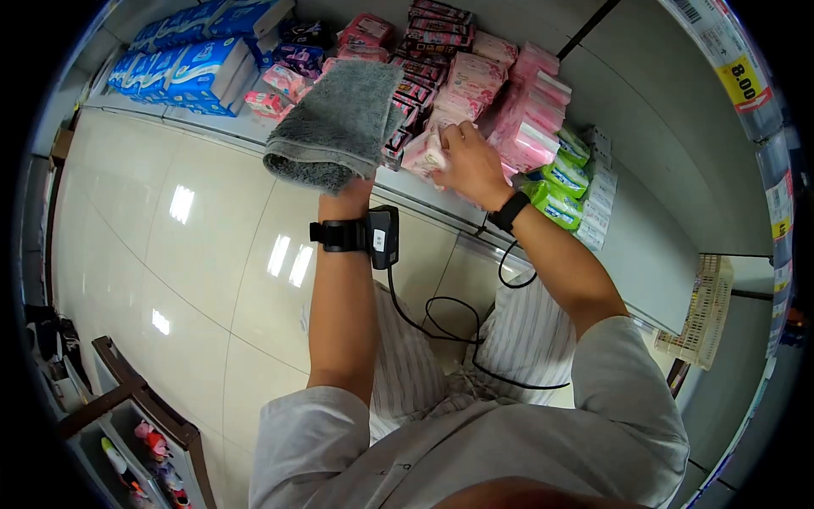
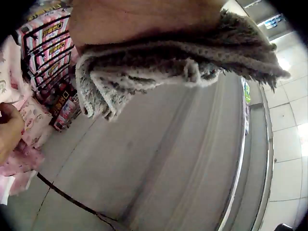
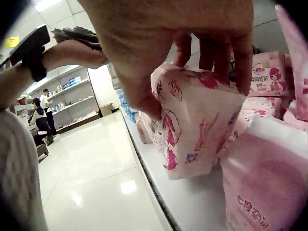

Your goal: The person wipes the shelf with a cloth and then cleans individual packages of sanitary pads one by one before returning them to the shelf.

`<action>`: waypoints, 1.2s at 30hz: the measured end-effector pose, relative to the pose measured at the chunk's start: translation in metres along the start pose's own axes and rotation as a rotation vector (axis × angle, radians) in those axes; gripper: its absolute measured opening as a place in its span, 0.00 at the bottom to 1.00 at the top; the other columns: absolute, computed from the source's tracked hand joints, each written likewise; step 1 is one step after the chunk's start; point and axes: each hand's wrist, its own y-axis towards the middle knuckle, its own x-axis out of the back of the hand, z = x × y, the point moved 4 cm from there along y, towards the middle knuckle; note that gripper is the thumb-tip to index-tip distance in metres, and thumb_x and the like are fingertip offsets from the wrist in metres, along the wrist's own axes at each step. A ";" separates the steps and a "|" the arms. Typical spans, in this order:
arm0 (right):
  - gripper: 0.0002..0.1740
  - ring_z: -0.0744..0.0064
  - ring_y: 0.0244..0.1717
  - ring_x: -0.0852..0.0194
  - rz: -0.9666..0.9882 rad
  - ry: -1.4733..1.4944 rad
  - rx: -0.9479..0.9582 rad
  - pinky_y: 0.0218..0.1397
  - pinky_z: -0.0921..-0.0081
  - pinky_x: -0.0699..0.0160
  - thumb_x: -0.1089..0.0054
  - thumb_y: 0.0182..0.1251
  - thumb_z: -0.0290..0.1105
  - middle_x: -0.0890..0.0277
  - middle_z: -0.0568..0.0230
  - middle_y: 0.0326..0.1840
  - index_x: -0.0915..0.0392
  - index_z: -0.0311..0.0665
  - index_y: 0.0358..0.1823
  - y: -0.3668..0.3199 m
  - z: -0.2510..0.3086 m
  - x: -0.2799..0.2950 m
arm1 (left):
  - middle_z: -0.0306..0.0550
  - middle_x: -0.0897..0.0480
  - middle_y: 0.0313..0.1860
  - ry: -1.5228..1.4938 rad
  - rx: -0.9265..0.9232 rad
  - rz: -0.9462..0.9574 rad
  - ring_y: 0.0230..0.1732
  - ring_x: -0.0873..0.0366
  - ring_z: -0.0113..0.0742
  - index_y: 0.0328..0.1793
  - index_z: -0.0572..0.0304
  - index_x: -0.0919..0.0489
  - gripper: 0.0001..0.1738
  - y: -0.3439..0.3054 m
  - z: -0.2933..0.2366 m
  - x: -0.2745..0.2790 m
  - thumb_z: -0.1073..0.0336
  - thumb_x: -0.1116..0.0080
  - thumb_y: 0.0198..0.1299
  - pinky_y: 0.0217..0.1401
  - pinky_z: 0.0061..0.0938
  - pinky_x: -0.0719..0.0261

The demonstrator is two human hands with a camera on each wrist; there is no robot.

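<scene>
My left hand (image 2: 139,21) holds a thick grey plush cloth (image 1: 335,123), which hides its fingers. In the head view the cloth overlaps the front of the shelf and some of the packs. To its right, my right hand (image 1: 473,165) grips a small pink-and-white soft pack (image 3: 192,125) from above. Thumb and fingers lie on opposite sides of this pack, which tilts close over the shelf's front edge. Beside it stand pink packs (image 1: 521,140) and a stack of pink floral packs (image 1: 475,81).
The grey shelf (image 1: 653,263) also bears blue packs (image 1: 203,72), black-and-pink packs (image 1: 432,38) and green packs (image 1: 555,199). A black cable (image 1: 432,335) hangs by my legs. Tiled floor (image 1: 178,246) lies to the left. Two people (image 3: 43,113) are far down the aisle.
</scene>
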 end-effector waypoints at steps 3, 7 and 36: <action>0.32 0.48 0.51 0.26 0.033 -0.087 -0.030 0.48 0.56 0.20 0.24 0.41 0.36 0.30 0.53 0.48 0.29 0.39 0.50 -0.004 0.005 -0.003 | 0.53 0.28 0.72 0.060 0.000 0.002 0.72 0.33 0.52 0.74 0.61 0.32 0.29 0.012 0.013 -0.016 0.52 0.49 0.72 0.79 0.44 0.40; 0.32 0.49 0.50 0.24 -0.021 -0.182 0.046 0.45 0.58 0.18 0.25 0.42 0.35 0.28 0.54 0.48 0.28 0.39 0.51 -0.005 0.002 -0.015 | 0.53 0.32 0.76 -0.343 0.045 -0.125 0.77 0.40 0.56 0.73 0.55 0.28 0.30 0.011 0.046 -0.052 0.49 0.52 0.70 0.80 0.47 0.46; 0.32 0.34 0.53 0.23 0.069 -0.034 -0.284 0.56 0.53 0.20 0.27 0.52 0.33 0.30 0.32 0.56 0.31 0.26 0.55 0.038 -0.078 -0.048 | 0.49 0.36 0.79 -0.145 0.139 0.200 0.80 0.44 0.53 0.75 0.53 0.31 0.34 0.007 0.017 -0.027 0.43 0.51 0.69 0.83 0.46 0.50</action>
